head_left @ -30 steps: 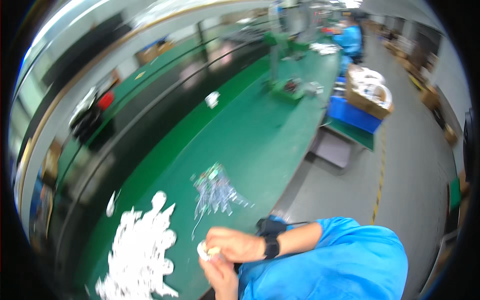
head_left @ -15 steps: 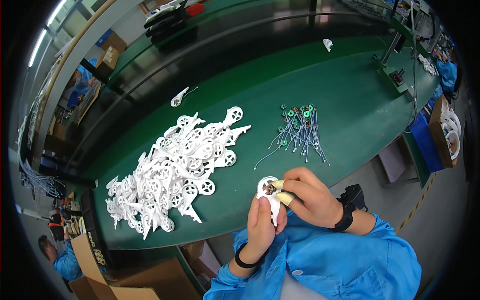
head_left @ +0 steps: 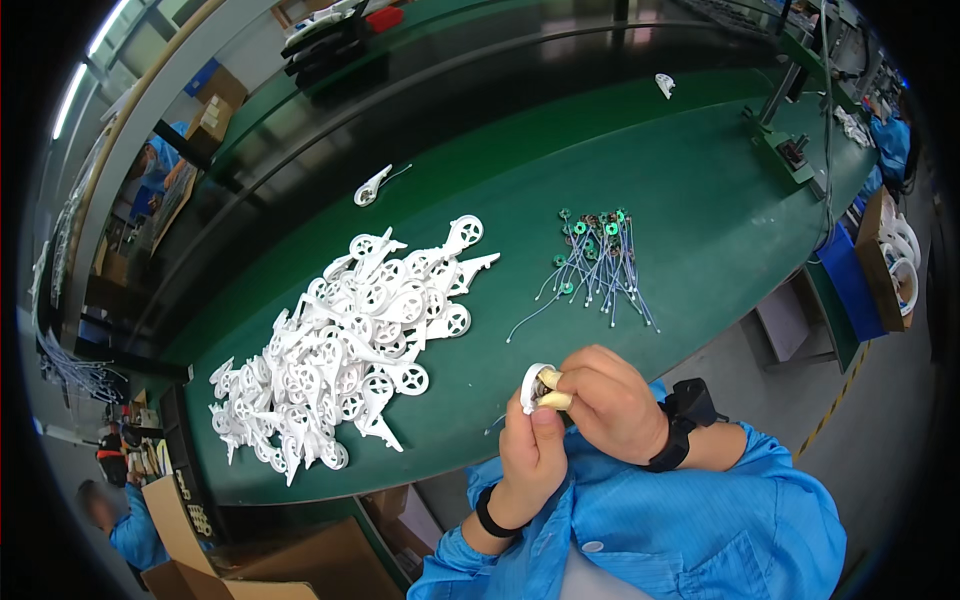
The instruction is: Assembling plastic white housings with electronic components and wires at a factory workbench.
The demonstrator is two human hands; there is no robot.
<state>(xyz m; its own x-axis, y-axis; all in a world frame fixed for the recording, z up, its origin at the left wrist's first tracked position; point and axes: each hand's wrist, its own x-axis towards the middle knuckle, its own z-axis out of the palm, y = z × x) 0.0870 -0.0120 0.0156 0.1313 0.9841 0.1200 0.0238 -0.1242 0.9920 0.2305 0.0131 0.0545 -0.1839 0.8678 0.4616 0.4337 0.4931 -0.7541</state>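
Just above the near edge of the green surface [head_left: 700, 220], both hands were close together, holding one small white plastic part [head_left: 531, 384] with a round ring end. The left hand [head_left: 532, 452] came up from below, and its thumb and fingers were pinched on the lower side of the part. The right hand [head_left: 612, 402] came in from the right, and its fingers [head_left: 556, 400] were curled tight on the part too, with two pale finger covers pressed against the ring. So the part sat between the fingers of both hands, lifted off the surface. Each wrist had a dark band, and the sleeves were blue.

To the left of the fingers, and a bit farther away, lay a big pile of white parts [head_left: 350, 340] of the same kind, all mixed up on the surface. Straight out past the fingers lay a bunch of thin wires [head_left: 597, 262] with little green round ends. Far out to the left, one white part [head_left: 370, 187] lay alone. Well off to the right of the fingers, beyond the edge of the surface, stood a blue bin [head_left: 856, 285]. Below and left of the fingers sat a brown cardboard box [head_left: 270, 565], and another person in blue [head_left: 125, 525] was near it.
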